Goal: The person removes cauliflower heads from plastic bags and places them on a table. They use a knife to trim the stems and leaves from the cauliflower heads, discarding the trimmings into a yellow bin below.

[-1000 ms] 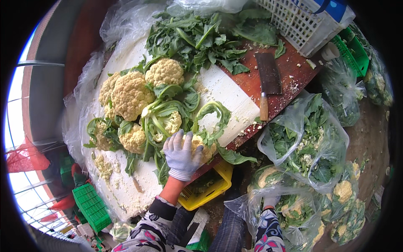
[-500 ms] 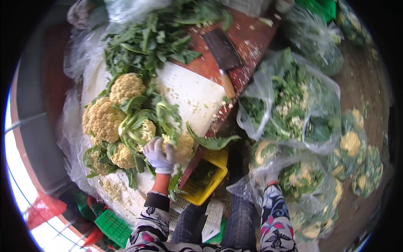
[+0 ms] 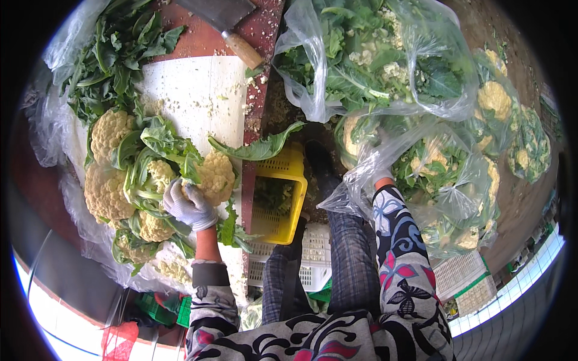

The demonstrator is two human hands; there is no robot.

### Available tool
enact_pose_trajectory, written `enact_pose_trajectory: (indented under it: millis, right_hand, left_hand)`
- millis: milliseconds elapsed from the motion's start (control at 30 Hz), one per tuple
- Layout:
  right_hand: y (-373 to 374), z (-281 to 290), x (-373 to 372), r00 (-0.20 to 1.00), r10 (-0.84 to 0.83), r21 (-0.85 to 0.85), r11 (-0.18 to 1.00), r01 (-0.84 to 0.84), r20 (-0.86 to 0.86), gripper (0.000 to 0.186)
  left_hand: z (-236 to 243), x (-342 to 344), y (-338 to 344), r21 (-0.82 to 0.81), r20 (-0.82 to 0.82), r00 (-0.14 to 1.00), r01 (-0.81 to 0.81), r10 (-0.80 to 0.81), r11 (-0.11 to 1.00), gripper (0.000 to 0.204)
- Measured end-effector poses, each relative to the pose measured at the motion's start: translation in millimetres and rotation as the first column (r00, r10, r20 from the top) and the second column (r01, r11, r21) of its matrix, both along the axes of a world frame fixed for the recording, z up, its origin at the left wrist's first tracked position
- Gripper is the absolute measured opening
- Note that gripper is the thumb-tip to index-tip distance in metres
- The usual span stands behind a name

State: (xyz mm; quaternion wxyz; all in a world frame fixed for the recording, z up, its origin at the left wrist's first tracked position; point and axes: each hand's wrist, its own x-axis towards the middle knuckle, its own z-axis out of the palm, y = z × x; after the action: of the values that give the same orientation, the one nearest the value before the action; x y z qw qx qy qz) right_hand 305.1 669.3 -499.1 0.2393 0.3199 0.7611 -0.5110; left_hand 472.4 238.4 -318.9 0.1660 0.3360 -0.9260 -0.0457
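Observation:
My left hand (image 3: 189, 207), in a pale knitted glove, is closed against the near side of a yellowish cauliflower (image 3: 218, 177) with green leaves at its side. That head sits at the right of a pile of cauliflowers (image 3: 108, 191) on the white board. My right hand (image 3: 383, 175) grips a clear plastic bag (image 3: 354, 191) by its gathered film, which partly hides the fingers. Leafy cauliflowers (image 3: 430, 156) show through the plastic beside this hand.
A cleaver (image 3: 232, 30) lies on the red tabletop beyond the white board (image 3: 192, 90). Cut leaves (image 3: 111, 57) are heaped at the far left. A yellow crate (image 3: 295, 180) stands below the table edge. Another open bag (image 3: 421, 108) of leaves lies at the far right.
My view has swung, so table and bags appear turned and nearer. My left hand stays at the same cauliflower, and my right hand still holds the plastic.

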Motion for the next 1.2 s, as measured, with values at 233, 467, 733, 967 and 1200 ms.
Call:
enact_pose_trajectory:
  millis: [233,467,733,967,1200]
  right_hand:
    - [-20,37,-53,0.953,0.302,0.324,0.902,-0.286,0.002,0.050]
    - [-10,13,-64,0.964,0.230,0.258,0.947,-0.192,-0.129,0.040]
    - [-5,18,-64,0.957,0.283,0.206,0.942,-0.266,-0.059,0.041]
    - [-6,24,-73,0.915,0.403,0.168,0.900,-0.402,0.029,0.042]
    - [-14,28,-86,0.835,0.542,0.152,0.821,-0.550,0.091,0.044]
  left_hand:
    - [4,2,1,-0.022,-0.001,1.000,0.000,0.000,1.000,0.031]
    - [2,-4,3,-0.006,-0.016,1.000,0.011,-0.011,1.000,0.031]
    - [4,-1,4,-0.014,0.006,1.000,-0.019,0.019,1.000,0.034]
    - [3,0,4,-0.010,-0.002,1.000,-0.023,0.023,1.000,0.033]
    - [4,-3,5,-0.023,0.018,1.000,-0.009,0.010,1.000,0.032]
